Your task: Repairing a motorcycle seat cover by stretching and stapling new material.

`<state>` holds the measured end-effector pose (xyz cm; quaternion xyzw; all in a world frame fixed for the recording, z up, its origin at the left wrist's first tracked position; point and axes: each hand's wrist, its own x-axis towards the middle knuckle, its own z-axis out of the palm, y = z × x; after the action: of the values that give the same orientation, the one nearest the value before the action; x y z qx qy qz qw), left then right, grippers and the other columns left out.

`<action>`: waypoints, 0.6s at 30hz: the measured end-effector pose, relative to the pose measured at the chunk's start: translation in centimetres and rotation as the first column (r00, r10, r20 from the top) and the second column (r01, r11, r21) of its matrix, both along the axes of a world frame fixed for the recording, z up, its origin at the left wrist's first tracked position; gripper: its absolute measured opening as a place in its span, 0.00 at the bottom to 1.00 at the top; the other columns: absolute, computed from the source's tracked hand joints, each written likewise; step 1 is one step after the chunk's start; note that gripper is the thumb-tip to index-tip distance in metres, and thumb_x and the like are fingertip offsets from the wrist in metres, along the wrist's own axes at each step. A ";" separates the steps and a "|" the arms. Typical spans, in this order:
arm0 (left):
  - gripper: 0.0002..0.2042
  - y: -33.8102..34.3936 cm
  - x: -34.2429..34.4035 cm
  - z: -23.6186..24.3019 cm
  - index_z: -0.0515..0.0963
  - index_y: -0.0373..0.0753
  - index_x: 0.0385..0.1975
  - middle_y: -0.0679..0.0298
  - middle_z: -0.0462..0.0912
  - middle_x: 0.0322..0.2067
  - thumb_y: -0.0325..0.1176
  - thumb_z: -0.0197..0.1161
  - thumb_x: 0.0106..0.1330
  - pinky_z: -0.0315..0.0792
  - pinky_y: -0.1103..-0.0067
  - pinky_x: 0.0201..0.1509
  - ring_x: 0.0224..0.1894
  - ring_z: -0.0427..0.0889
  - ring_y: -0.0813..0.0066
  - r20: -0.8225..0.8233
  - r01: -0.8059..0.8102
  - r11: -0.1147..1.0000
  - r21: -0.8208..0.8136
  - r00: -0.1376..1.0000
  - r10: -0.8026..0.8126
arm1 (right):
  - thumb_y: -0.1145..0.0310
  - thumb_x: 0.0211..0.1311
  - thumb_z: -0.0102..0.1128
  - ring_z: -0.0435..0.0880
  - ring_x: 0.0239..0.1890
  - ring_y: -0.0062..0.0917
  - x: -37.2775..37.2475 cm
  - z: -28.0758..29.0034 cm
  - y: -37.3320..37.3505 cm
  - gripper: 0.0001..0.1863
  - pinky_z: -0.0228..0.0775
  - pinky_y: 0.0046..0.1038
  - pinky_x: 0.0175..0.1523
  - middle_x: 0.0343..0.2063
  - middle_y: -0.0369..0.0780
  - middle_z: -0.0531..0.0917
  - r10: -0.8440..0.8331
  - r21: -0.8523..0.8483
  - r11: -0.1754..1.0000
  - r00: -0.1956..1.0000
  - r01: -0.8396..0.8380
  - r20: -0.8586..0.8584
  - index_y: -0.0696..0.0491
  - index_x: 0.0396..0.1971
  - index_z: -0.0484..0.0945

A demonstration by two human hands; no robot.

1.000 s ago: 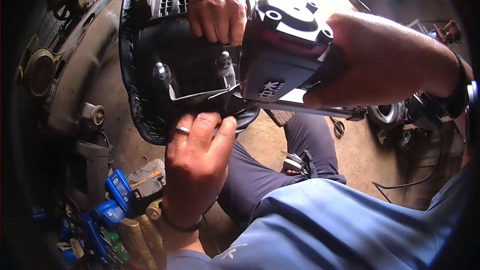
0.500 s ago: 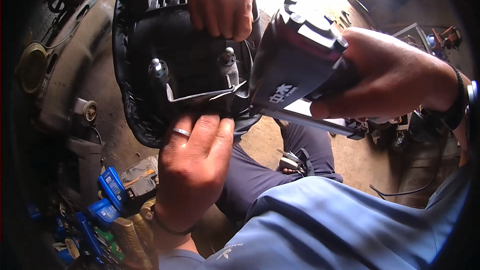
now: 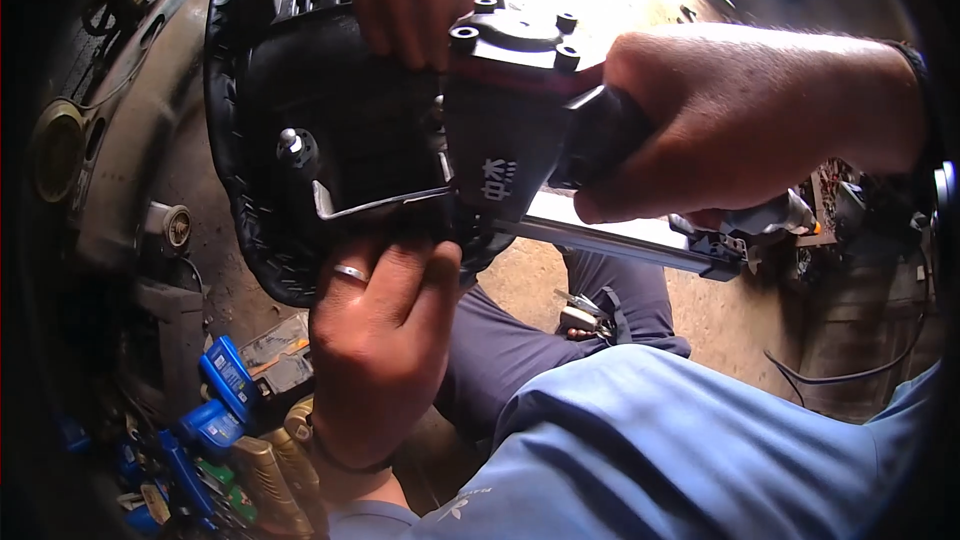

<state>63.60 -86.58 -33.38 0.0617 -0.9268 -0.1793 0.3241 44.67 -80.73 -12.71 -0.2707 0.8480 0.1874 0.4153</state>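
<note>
A black seat (image 3: 350,70) lies underside up, its cover folded over the rim and fixed along it by several staples. My left hand (image 3: 385,325), with a ring on one finger, is closed on the black cover at the near rim; its thumb is hidden. In my right hand (image 3: 690,120) is a black staple gun (image 3: 490,125), gripped by its handle. The gun's nose points down at the near right part of the seat, beside my left fingertips; its tip is hidden. A bent metal bracket (image 3: 385,204) and a bolt (image 3: 291,144) stand on the underside.
Another person's hand (image 3: 415,0) grips the far part of the seat. Blue bottles (image 3: 225,380) and gold bottles (image 3: 265,480) lie at lower left, near a large curved panel (image 3: 140,130). A black hose (image 3: 850,377) runs at right. Keys (image 3: 585,317) hang by my leg.
The staple gun and my right hand have moved left over the seat, covering the right bolt. The seat has shifted slightly left. My left hand stays at the near rim.
</note>
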 end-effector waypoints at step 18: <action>0.24 1.3 -2.9 2.0 0.91 0.37 0.47 0.55 0.89 0.44 0.30 0.89 0.47 0.81 0.60 0.49 0.44 0.87 0.51 0.140 -0.083 0.996 -0.022 0.987 0.085 | 0.84 0.60 0.56 0.76 0.75 0.28 -24.6 -28.3 41.6 0.38 0.62 0.33 0.82 0.70 0.41 0.83 -0.227 -0.697 0.620 0.933 0.361 0.281 0.62 0.76 0.73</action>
<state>60.71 -85.28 -31.43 0.1105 -0.9454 -0.1531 0.2657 20.06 -39.16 -40.99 -0.2869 0.8456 -0.2652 0.3638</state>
